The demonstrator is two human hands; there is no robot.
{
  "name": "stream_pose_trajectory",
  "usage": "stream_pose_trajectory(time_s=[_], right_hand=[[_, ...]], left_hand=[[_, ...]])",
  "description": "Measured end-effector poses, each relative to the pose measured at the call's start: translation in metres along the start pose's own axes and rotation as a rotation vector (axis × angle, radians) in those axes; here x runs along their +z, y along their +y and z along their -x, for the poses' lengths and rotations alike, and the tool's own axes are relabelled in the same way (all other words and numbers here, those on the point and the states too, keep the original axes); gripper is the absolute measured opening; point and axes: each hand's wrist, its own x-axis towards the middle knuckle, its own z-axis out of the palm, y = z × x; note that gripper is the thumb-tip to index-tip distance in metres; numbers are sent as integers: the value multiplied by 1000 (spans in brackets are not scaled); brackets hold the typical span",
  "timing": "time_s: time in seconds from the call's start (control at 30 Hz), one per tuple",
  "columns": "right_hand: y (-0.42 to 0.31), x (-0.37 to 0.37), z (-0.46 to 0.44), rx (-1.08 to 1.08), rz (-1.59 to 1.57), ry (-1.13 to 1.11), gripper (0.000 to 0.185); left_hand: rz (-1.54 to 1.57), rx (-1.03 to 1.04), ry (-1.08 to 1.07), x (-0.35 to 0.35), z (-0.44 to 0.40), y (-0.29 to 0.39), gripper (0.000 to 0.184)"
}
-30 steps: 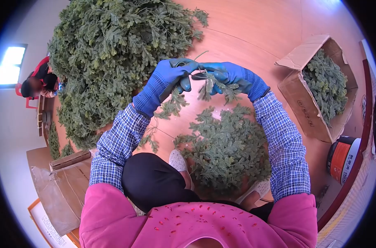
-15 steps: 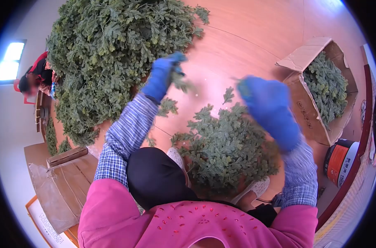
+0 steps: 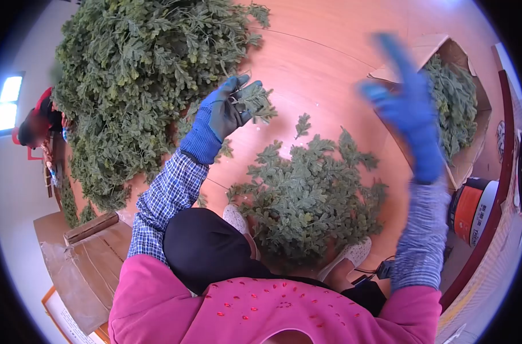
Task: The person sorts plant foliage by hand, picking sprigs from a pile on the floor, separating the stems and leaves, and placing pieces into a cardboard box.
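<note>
My left hand, in a blue glove, is closed round a small artificial leaf sprig just right of the big foliage heap. Its leafy end hangs out to the right of my fingers. Blurred by motion, my gloved right hand is stretched out with thumb and fingers apart, in front of the open cardboard box full of similar foliage. Nothing shows in that hand. A smaller pile of green sprigs lies on the floor between my feet, and a single loose sprig lies above it.
A white tub with an orange-and-black label stands at the right, below the box. Flattened cardboard lies at the left. Another person is at the far left, behind the heap. My shoes flank the small pile.
My right hand has moved up and to the right, and its fingers have spread. My left hand has shifted slightly left and turned, showing more of its palm and the sprig.
</note>
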Motion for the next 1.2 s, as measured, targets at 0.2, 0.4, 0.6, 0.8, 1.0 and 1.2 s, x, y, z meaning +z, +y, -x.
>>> stream_pose_trajectory(time_s=[0.2,0.4,0.6,0.8,1.0,1.2], right_hand=[[-136,141,19,-194,315,-313,61],[-172,175,51,-166,16,-540,45],[-123,117,65,-228,-24,-369,42],[-15,135,81,-163,186,-767,72],[-56,140,44,-192,162,-750,67],[-113,147,38,-326,88,-738,52]], left_hand=[[80,-83,-100,-13,-2,-17,29],[368,102,-347,-149,-27,-19,25],[-12,406,44,-191,81,24,28],[-1326,145,59,-396,308,-144,29],[-1064,-209,369,-306,243,-74,24],[-1692,483,904,-270,49,-25,37]])
